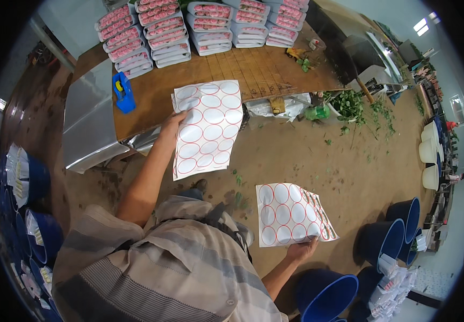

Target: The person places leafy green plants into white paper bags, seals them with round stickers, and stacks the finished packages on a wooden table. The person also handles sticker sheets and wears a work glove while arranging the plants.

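Observation:
My left hand (176, 122) is closed on the left edge of a small stack of white sticker sheets (208, 130). Rows of round labels outlined in red cover the top sheet, and a second edge shows beneath it. Lower and to the right, my right hand (302, 249) grips another sticker sheet (288, 213) by its bottom edge. That sheet has the same red-ringed circles, and its right side curls away. Both sets are held in the air, apart from each other, over the floor and the front edge of the table.
Wrapped bundles of pink roses (210, 27) are stacked along the back of the wooden table (210, 67). A blue tape dispenser (123, 92) stands at its left end. Blue buckets (326, 294) line both sides, and cut greenery (350, 104) lies beyond the table's right front.

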Demonstrator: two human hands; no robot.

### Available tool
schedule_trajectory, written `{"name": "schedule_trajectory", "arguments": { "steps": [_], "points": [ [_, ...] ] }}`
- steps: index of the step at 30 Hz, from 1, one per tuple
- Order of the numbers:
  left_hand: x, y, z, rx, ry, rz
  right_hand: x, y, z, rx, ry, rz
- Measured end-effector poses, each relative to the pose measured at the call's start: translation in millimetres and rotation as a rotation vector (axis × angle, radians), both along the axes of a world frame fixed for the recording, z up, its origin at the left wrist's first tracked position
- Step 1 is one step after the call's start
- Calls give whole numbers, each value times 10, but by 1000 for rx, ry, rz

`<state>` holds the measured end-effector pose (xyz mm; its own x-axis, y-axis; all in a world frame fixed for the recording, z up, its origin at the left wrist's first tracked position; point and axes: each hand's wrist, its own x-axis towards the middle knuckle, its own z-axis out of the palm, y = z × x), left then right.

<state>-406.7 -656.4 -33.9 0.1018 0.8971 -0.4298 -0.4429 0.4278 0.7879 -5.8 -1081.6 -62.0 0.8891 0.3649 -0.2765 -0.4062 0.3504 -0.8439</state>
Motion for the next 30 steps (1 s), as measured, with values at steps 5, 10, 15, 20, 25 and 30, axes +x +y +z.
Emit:
{"name": "schedule_trajectory", "arguments": {
  "steps": [5,10,15,20,25,30],
  "points": [
    [-26,265,-2,20,-88,-1,-236,199,43,5,-46,51],
    [-47,981,-161,33,-122,-7,-569,444,171,-64,-8,-16],
    [-326,1847,-779,-41,-53,113,-840,566,246,-23,101,46],
    [-761,2010,-1209,-255,965,74,-1023,661,446,-238,-41,79],
    [-534,1502,-1112,245,1271,-135,-1195,870,488,-98,156,42],
    [80,1158,-645,409,1204,-555,-1200,1134,464,-117,104,98]
  ]
}}
